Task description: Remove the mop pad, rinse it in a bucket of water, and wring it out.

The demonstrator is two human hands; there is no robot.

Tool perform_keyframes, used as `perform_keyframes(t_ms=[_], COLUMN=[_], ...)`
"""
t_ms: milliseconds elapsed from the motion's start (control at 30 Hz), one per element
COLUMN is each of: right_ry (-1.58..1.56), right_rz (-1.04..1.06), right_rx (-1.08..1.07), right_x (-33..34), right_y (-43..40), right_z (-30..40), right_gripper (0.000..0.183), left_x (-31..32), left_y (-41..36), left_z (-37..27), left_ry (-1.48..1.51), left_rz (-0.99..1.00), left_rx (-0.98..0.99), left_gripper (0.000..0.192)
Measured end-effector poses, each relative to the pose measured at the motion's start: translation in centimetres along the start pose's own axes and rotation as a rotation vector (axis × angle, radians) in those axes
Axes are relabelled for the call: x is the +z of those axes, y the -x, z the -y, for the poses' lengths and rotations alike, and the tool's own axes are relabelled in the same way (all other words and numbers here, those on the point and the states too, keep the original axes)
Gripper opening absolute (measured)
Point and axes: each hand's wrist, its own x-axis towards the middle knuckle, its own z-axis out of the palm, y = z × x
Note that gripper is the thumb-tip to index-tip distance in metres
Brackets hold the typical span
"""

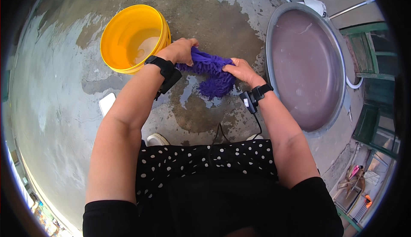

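A purple chenille mop cover or cloth [218, 81] with shaggy strands hangs between my two hands over the wet floor. My left hand [183, 51] grips its left end beside the rim of a yellow plastic bucket [162, 41], which holds a little cloudy water. My right hand [241, 70] pinches its right end between thumb and fingers, and a shaggy part droops below. Each wrist wears a black strap with a small device. Right of my right hand sits a large oval metal tub [271, 57] of murky, brownish-purple water.
The concrete floor [64, 108] has wet patches. A white flat object [107, 104] lies left of my left forearm. Beyond the tub are a white bag [315, 5] and a metal pole [351, 9]. Green-framed doors or windows [366, 52] stand at right. A black cable hangs from my right wrist device.
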Motion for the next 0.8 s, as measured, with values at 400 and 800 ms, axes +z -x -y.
perform_keyframes(t_ms=[400,800], right_ry=[-0.61,-0.227], right_rz=[0.183,-0.187], right_rx=[-0.194,-0.225], right_x=[-10.4,-26.5], right_y=[3.6,13.8], right_z=[11.4,8.1], right_gripper=[0.027,0.028], left_x=[-14.7,-14.6], left_y=[4.7,-1.5], left_z=[-5.3,-17.7], left_ry=[0.329,0.639], left_rz=[0.137,0.262], left_rx=[-0.118,0.376], left_gripper=[0.033,0.058])
